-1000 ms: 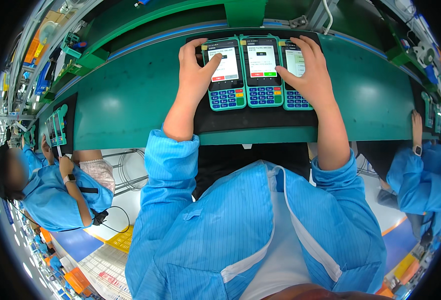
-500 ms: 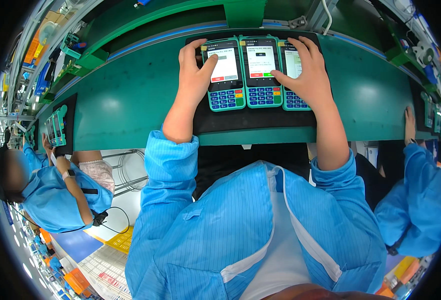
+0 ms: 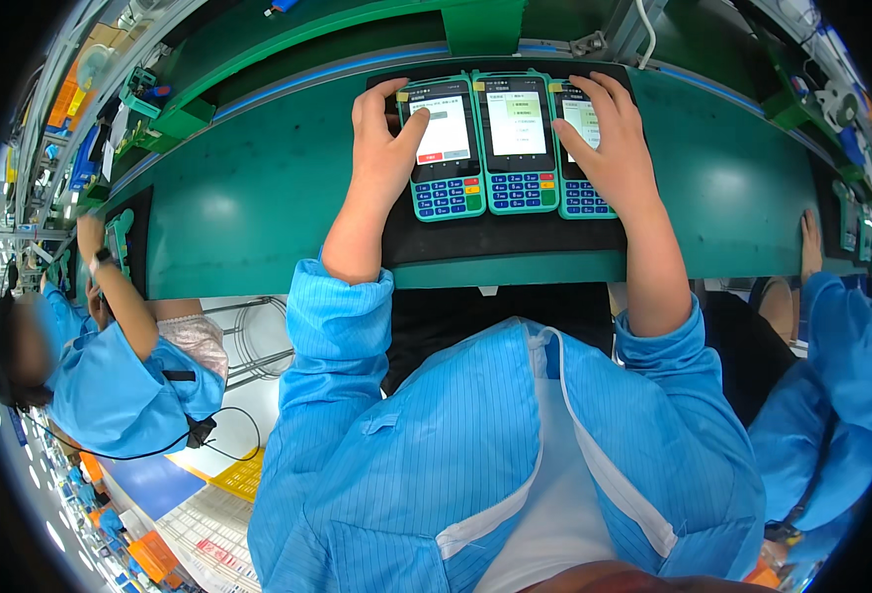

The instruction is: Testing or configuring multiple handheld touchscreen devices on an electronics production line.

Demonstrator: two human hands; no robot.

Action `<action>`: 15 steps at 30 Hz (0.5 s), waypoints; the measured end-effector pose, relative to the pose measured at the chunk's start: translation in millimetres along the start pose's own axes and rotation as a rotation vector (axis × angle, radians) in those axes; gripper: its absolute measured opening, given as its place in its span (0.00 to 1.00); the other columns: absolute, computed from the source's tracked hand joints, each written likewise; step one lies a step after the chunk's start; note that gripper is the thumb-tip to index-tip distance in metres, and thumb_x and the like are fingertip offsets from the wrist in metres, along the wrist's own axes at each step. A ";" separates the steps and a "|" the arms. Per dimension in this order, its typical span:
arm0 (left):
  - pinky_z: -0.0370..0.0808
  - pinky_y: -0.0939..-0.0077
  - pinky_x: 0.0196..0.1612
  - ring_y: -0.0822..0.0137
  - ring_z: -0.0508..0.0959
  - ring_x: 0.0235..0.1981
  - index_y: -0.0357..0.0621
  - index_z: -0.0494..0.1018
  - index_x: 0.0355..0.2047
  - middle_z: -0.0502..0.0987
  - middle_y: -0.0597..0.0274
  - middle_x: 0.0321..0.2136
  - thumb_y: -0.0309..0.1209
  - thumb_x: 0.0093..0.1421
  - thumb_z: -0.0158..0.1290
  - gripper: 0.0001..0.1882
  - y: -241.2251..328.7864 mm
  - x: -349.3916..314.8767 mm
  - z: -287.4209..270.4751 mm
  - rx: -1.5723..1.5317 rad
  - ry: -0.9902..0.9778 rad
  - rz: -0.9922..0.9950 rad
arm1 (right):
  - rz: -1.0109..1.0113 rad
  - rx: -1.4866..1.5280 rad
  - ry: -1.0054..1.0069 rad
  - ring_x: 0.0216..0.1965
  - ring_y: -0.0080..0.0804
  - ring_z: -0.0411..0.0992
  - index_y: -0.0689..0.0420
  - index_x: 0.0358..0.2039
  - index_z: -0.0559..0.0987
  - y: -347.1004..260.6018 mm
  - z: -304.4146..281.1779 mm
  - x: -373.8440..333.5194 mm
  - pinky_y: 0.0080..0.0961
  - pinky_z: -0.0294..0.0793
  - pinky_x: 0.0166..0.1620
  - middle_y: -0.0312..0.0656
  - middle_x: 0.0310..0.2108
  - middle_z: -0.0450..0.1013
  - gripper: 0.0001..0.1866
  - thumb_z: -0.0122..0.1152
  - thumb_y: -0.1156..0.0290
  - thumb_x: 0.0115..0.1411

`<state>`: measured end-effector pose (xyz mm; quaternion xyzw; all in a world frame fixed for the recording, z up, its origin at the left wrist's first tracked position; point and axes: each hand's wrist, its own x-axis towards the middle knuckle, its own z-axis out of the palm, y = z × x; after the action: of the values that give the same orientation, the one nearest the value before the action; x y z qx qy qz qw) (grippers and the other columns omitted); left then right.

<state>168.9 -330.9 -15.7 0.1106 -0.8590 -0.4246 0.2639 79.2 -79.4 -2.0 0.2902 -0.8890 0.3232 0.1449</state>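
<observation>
Three card payment terminals lie side by side on a black mat (image 3: 515,239), each with a teal frame, a lit screen and a blue keypad. At the left terminal (image 3: 446,138), my left hand (image 3: 384,133) rests its fingers along the outer edge, its thumb over the screen. The middle terminal (image 3: 518,128) shows a list with a greenish part. My right hand (image 3: 609,143) arches over the right terminal (image 3: 584,201), fingers spread near its top and thumb at the screen's left side. That hand hides much of this terminal. Neither hand wraps round anything.
The green table (image 3: 258,208) runs to both sides, with a green metal frame (image 3: 485,28) behind it. A co-worker in blue (image 3: 124,376) sits at the left beside another terminal (image 3: 120,242). Another person's blue sleeve (image 3: 831,336) shows at the right.
My right thumb has moved up and right, off the middle terminal's lower screen. That screen has switched from a page with red and green buttons to a list. The left co-worker's arm has risen.
</observation>
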 end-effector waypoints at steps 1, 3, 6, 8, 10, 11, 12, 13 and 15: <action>0.73 0.73 0.43 0.66 0.71 0.40 0.46 0.67 0.55 0.65 0.54 0.50 0.34 0.59 0.54 0.23 1.0 0.0 -0.2 -0.001 0.002 -0.006 | 0.004 -0.002 0.000 0.59 0.49 0.60 0.51 0.56 0.70 -0.4 -0.2 -0.1 0.41 0.66 0.57 0.47 0.60 0.61 0.29 0.62 0.54 0.55; 0.73 0.73 0.43 0.67 0.72 0.39 0.46 0.68 0.54 0.65 0.55 0.50 0.34 0.59 0.54 0.22 0.3 0.8 -0.9 0.000 0.006 -0.003 | -0.001 -0.002 0.004 0.59 0.49 0.60 0.51 0.56 0.70 -0.5 0.0 -0.2 0.41 0.66 0.57 0.46 0.60 0.61 0.29 0.62 0.54 0.55; 0.74 0.74 0.42 0.68 0.73 0.37 0.45 0.69 0.53 0.66 0.55 0.49 0.33 0.58 0.55 0.21 0.2 1.6 -0.8 -0.012 0.015 -0.006 | -0.005 0.000 0.009 0.59 0.50 0.60 0.51 0.56 0.70 -1.1 0.3 -0.3 0.41 0.66 0.57 0.46 0.60 0.61 0.29 0.62 0.54 0.55; 0.74 0.75 0.41 0.69 0.73 0.35 0.45 0.70 0.52 0.66 0.56 0.49 0.33 0.58 0.55 0.21 -0.3 1.7 -0.7 -0.025 0.019 -0.012 | -0.003 0.003 0.008 0.59 0.50 0.60 0.51 0.55 0.70 -1.4 0.8 -0.4 0.41 0.66 0.57 0.46 0.60 0.61 0.29 0.62 0.55 0.55; 0.74 0.76 0.39 0.69 0.73 0.34 0.45 0.70 0.51 0.66 0.56 0.48 0.33 0.58 0.56 0.21 -0.7 2.0 0.3 -0.011 0.036 0.005 | -0.008 -0.007 0.013 0.59 0.50 0.60 0.51 0.55 0.70 -1.1 1.5 -0.3 0.41 0.66 0.57 0.46 0.60 0.61 0.29 0.62 0.55 0.55; 0.74 0.76 0.39 0.69 0.73 0.34 0.45 0.70 0.51 0.66 0.56 0.48 0.33 0.58 0.56 0.21 -0.1 2.0 0.6 -0.011 0.037 0.005 | -0.008 -0.007 0.014 0.59 0.50 0.60 0.51 0.55 0.70 -1.1 1.9 -0.4 0.41 0.66 0.57 0.46 0.60 0.61 0.29 0.62 0.55 0.55; 0.72 0.76 0.39 0.67 0.72 0.37 0.45 0.71 0.50 0.67 0.57 0.47 0.32 0.56 0.58 0.21 1.0 2.3 1.1 -0.031 0.040 -0.002 | -0.007 -0.005 0.016 0.59 0.50 0.60 0.51 0.55 0.70 -0.9 2.1 -0.5 0.41 0.66 0.57 0.46 0.60 0.61 0.29 0.62 0.55 0.55; 0.71 0.75 0.39 0.65 0.71 0.40 0.45 0.71 0.48 0.67 0.57 0.45 0.32 0.54 0.60 0.21 1.5 2.4 1.2 -0.051 0.043 -0.009 | -0.006 -0.004 0.018 0.59 0.50 0.60 0.52 0.55 0.71 -1.0 2.3 -0.6 0.41 0.66 0.57 0.46 0.59 0.61 0.29 0.62 0.55 0.55; 0.71 0.75 0.39 0.65 0.71 0.40 0.45 0.71 0.48 0.67 0.57 0.45 0.32 0.53 0.60 0.21 -0.1 3.3 0.7 -0.058 0.044 -0.008 | -0.008 0.000 0.020 0.59 0.50 0.60 0.52 0.55 0.70 -1.2 2.3 -0.8 0.41 0.65 0.57 0.46 0.59 0.61 0.29 0.62 0.55 0.55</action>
<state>165.7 -331.8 -15.0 0.1156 -0.8399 -0.4477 0.2843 80.4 -81.3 -3.5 0.2905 -0.8863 0.3255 0.1550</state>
